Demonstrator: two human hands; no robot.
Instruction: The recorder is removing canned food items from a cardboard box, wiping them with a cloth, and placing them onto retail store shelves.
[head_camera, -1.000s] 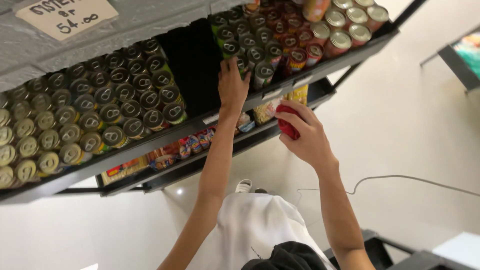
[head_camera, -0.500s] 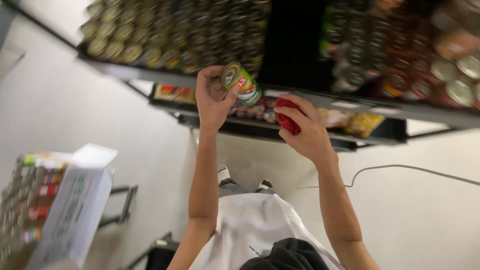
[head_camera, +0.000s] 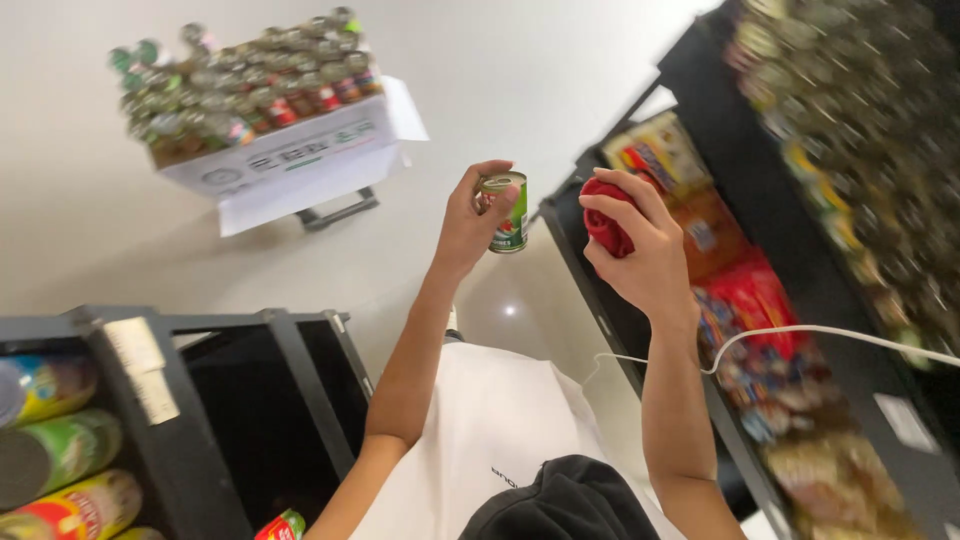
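Can (head_camera: 508, 212): in left hand (head_camera: 468, 218), left of right hand (head_camera: 640, 250)
Cloth (head_camera: 606, 226): in right hand
Shelves (head_camera: 800, 300): right of both hands

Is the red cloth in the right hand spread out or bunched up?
Bunched up. The right hand grips the red cloth as a tight wad; no loose edge hangs down.

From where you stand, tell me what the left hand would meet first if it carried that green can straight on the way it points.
Probably nothing close: the left hand holds the green can over bare pale floor. Beyond its fingers the way looks free; the cart of cans lies off to one side, though depth is hard to judge.
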